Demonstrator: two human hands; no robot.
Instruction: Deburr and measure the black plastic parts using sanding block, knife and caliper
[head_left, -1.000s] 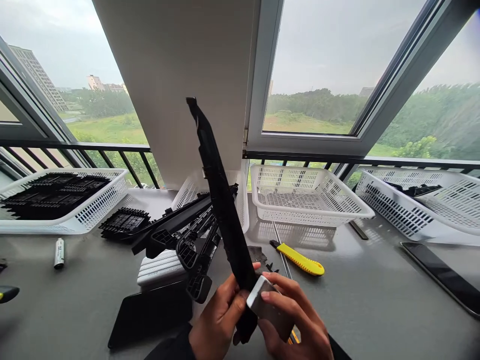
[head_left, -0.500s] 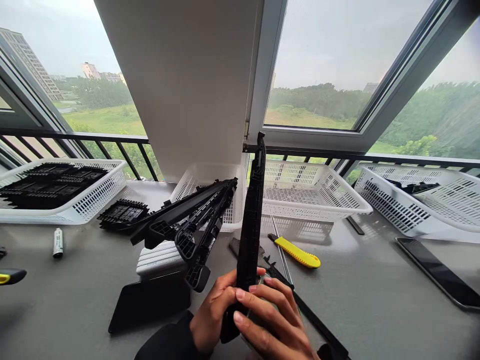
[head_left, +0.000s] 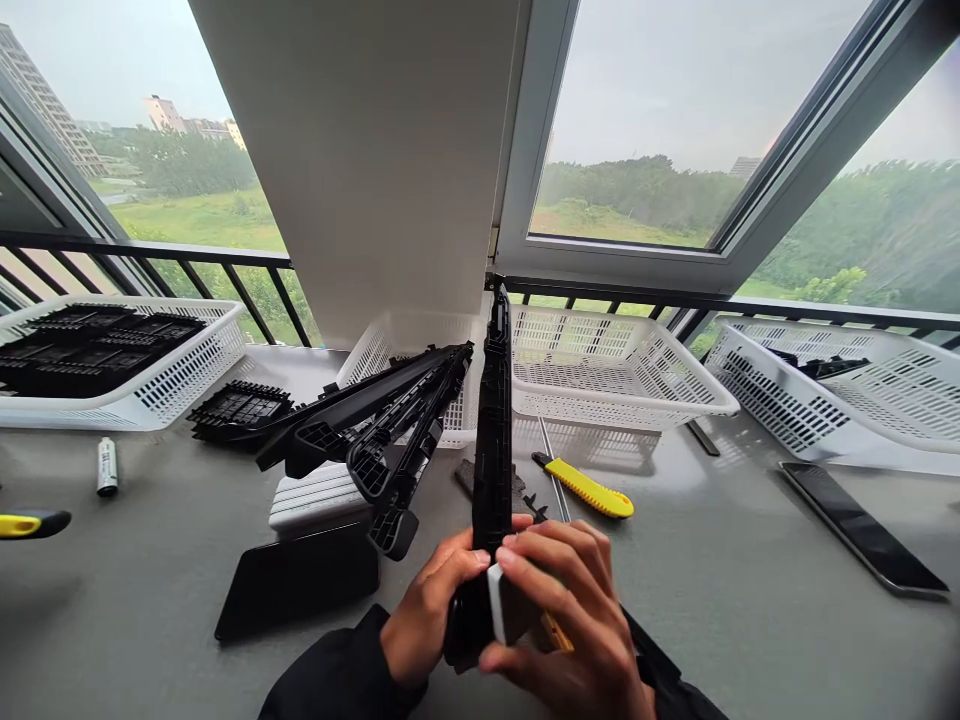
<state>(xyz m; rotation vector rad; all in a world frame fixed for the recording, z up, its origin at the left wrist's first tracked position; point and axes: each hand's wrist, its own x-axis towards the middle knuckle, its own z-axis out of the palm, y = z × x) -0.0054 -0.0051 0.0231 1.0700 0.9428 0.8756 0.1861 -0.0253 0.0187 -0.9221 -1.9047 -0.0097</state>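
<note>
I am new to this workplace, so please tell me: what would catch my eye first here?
First, the long black plastic part standing upright at centre, gripped by the left hand while the right hand presses a small white block against it. Behind it, white baskets line the window, and a yellow knife lies nearby.

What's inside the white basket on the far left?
The white basket on the far left holds flat black ribbed plastic panels, stacked and nearly filling it. How many layers lie beneath, and the basket floor, are covered.
</note>
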